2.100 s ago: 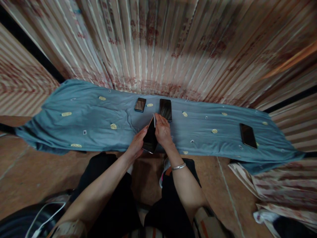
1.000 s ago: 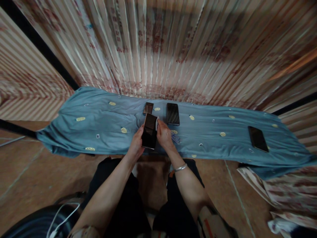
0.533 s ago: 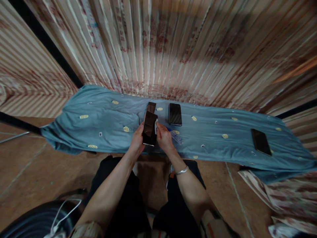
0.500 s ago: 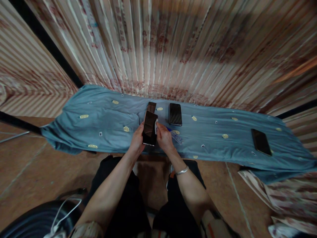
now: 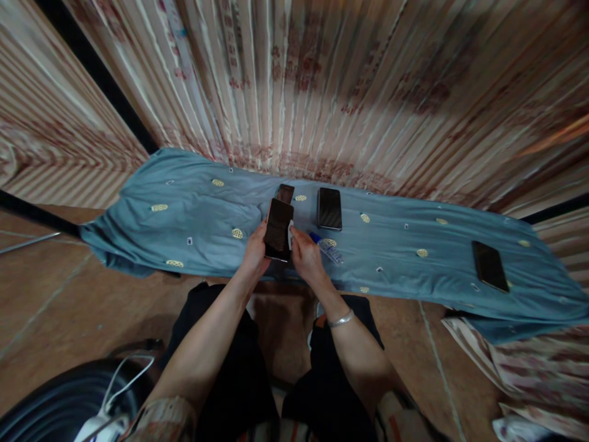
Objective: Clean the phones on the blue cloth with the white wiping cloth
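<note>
Head view: left hand (image 5: 256, 248) grasped dark phone (image 5: 278, 229), right hand (image 5: 307, 253) pinched white scrap (image 5: 290, 231) at its edge, handling seemingly unfinished, other devices (image 5: 330, 209) beyond and right of phone unheld.

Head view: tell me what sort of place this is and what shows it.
Indoors, perhaps a curtained-off nook in a home: patterned curtains hang behind and at the sides, and a printed blue cloth lies spread above a brown floor.
</note>
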### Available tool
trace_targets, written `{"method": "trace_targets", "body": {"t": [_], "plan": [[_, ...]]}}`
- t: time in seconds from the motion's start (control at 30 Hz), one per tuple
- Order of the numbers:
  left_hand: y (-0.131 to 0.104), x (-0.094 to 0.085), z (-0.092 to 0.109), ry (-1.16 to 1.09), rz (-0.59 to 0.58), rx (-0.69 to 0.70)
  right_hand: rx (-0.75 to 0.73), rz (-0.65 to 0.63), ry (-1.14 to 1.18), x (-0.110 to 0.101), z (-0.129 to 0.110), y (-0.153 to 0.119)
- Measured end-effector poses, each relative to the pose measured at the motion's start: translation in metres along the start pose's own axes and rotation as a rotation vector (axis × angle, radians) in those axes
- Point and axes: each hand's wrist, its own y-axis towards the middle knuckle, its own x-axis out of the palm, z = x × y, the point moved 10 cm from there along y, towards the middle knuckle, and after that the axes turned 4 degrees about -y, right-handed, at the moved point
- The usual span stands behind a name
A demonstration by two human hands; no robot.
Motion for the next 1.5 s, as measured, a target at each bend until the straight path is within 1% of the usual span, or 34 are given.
{"method": "trace_targets", "body": {"t": [0.17, 0.37, 0.57, 0.73, 0.9, 1.03, 1.2, 1.5], "plan": [[0.004, -0.003, -0.002, -0.033, 0.021, -0.005, -0.010, -0.005, 0.006, -0.003, -0.005, -0.001], [0.011, -0.010, -0.003, -0.075, 0.071, 0.016, -0.007, -0.022, 0.024, -0.003, -0.009, -0.005], [0.012, -0.008, -0.002, -0.081, 0.075, -0.010, -0.016, -0.016, 0.005, -0.005, -0.013, -0.008], [0.014, -0.008, 0.004, -0.093, 0.081, 0.021, -0.062, -0.029, 0.016, -0.007, -0.024, -0.011], [0.014, -0.010, 0.008, -0.091, 0.099, 0.027, -0.064, -0.066, 0.037, -0.006, -0.028, -0.015], [0.015, -0.016, 0.008, -0.114, 0.129, 0.005, -0.068, -0.076, 0.055, -0.007, -0.032, -0.020], [0.018, -0.021, 0.009, -0.112, 0.143, 0.011, -0.044, -0.095, 0.081, -0.007, -0.033, -0.022], [0.017, -0.012, 0.011, -0.112, 0.107, 0.019, -0.019, -0.092, 0.120, -0.008, -0.028, -0.020]]}}
